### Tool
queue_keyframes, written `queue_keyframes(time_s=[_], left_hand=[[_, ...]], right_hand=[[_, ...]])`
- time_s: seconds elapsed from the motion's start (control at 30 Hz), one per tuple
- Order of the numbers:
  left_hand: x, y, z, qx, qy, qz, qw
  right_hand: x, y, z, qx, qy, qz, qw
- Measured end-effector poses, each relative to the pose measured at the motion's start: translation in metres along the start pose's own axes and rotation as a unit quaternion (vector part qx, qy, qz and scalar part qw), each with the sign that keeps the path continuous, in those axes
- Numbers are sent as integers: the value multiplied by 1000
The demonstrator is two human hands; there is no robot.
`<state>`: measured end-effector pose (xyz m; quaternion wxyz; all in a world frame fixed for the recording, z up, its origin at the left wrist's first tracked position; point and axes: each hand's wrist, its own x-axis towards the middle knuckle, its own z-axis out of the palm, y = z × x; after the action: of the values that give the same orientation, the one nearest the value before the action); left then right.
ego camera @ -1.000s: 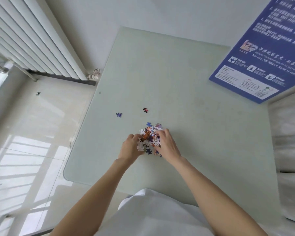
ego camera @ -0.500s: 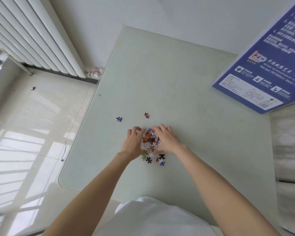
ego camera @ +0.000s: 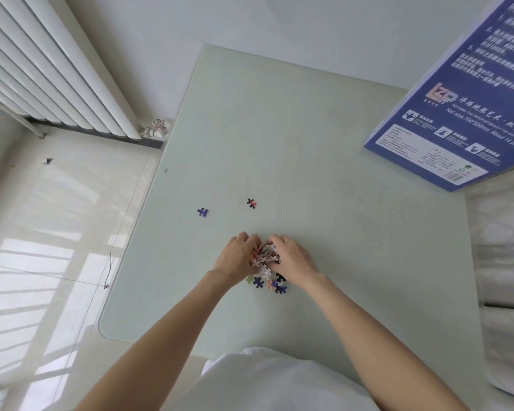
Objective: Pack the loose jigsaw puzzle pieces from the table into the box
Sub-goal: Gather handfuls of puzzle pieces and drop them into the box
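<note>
Puzzle pieces (ego camera: 264, 258): two strays, perhaps more

The single head-worn wide-angle view looks steeply down and forward from above the person's chest onto the pale tabletop (ego camera: 324, 173), near enough to fill most of the picture, with both forearms reaching in from the bottom edge, floor at left and wall beyond.
</note>
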<state>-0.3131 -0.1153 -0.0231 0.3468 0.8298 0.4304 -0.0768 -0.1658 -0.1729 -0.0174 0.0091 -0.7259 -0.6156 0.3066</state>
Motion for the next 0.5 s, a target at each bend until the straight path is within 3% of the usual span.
queue_keyframes(time_s=[0.5], left_hand=[[-6, 1, 6, 15, 80, 7, 997]], right_hand=[[-6, -10, 5, 44, 52, 15, 998]])
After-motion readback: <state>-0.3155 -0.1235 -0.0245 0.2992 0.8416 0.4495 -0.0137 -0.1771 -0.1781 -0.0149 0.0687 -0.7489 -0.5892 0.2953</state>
